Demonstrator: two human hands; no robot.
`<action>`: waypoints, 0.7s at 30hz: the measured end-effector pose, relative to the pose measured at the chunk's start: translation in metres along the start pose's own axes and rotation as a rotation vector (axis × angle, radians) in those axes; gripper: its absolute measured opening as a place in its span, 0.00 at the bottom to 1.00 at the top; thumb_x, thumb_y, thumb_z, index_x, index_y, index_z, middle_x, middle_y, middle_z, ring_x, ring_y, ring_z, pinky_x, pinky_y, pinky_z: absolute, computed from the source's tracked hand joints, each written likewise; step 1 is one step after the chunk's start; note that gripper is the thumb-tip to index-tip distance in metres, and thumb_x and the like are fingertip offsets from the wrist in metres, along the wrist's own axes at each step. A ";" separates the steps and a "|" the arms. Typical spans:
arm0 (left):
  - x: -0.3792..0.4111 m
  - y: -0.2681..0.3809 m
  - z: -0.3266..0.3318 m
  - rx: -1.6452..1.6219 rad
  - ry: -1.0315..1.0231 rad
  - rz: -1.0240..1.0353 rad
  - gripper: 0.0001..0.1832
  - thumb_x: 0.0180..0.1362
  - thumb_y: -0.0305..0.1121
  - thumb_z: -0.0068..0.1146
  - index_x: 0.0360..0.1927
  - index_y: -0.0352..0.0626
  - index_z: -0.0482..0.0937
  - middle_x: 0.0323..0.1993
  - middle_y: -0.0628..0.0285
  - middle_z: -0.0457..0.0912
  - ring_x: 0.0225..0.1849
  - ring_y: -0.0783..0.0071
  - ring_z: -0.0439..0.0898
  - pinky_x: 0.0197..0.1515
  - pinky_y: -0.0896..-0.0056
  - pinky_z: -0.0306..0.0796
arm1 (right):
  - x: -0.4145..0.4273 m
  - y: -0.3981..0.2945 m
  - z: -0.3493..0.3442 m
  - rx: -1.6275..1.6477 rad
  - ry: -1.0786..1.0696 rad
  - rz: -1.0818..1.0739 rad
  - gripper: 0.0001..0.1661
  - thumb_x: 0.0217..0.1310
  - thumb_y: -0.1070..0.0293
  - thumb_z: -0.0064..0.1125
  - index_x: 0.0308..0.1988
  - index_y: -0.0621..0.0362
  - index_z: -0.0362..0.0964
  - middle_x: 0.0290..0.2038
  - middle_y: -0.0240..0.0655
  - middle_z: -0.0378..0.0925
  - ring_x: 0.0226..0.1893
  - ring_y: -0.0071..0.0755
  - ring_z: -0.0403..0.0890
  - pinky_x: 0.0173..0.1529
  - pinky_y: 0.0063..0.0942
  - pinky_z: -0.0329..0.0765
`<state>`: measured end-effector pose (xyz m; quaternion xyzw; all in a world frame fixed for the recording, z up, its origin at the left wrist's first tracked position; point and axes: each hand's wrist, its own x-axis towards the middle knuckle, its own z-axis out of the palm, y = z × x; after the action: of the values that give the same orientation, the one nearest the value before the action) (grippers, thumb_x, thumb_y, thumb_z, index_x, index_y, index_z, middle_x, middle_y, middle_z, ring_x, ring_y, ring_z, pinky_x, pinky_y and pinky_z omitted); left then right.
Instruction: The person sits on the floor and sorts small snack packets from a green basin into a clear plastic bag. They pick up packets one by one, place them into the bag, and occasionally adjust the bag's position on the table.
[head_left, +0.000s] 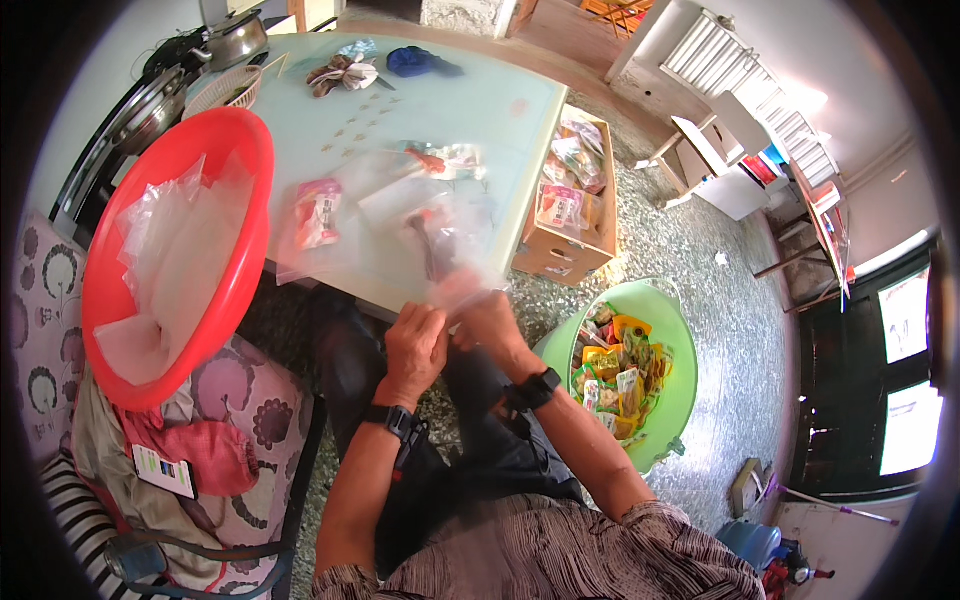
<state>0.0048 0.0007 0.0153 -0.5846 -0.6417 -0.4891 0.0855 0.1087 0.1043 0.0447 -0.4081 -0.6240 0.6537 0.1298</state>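
Note:
My left hand (415, 346) and my right hand (489, 328) are close together at the table's near edge, their fingers closed on the near end of a clear plastic bag (457, 244). Something dark and reddish shows through the bag, blurred. Beyond the hands, the bag reaches over the pale glass-like tabletop (457, 97). To its left lies a pink-and-white printed food packet (319, 214) on clear film. Farther back is another clear packet (442, 160) with reddish contents. My right fingers are blurred and partly hidden by plastic.
A tilted red basin (259, 161) at left holds clear bags (187, 232). On the right stand a cardboard box (559, 251) of packets and a green tub (679, 390) of colourful packets. A phone (165, 472) lies on the sofa (229, 375). Cloths (341, 75) are on the table's far side.

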 end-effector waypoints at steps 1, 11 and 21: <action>0.000 0.000 0.001 -0.011 -0.001 0.000 0.08 0.46 0.17 0.57 0.30 0.39 0.73 0.25 0.55 0.72 0.30 0.51 0.73 0.31 0.54 0.68 | 0.005 0.001 0.003 -0.005 0.041 -0.049 0.10 0.59 0.75 0.50 0.36 0.70 0.76 0.24 0.39 0.80 0.15 0.27 0.78 0.18 0.21 0.73; -0.004 -0.002 0.000 -0.028 0.011 -0.052 0.08 0.47 0.17 0.58 0.28 0.40 0.73 0.25 0.55 0.74 0.31 0.51 0.74 0.31 0.55 0.70 | -0.029 -0.003 -0.043 -0.009 0.038 -0.019 0.15 0.64 0.63 0.54 0.34 0.65 0.77 0.25 0.34 0.80 0.18 0.19 0.75 0.21 0.19 0.70; -0.004 -0.003 0.001 -0.094 -0.050 -0.017 0.04 0.53 0.23 0.57 0.30 0.39 0.73 0.26 0.54 0.73 0.29 0.52 0.72 0.32 0.56 0.68 | 0.020 0.028 -0.041 -0.254 0.208 -0.268 0.21 0.56 0.55 0.64 0.29 0.67 0.78 0.21 0.34 0.77 0.21 0.24 0.75 0.26 0.28 0.74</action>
<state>0.0043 -0.0011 0.0107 -0.5944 -0.6249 -0.5047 0.0376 0.1341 0.1418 0.0164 -0.3997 -0.7332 0.5012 0.2270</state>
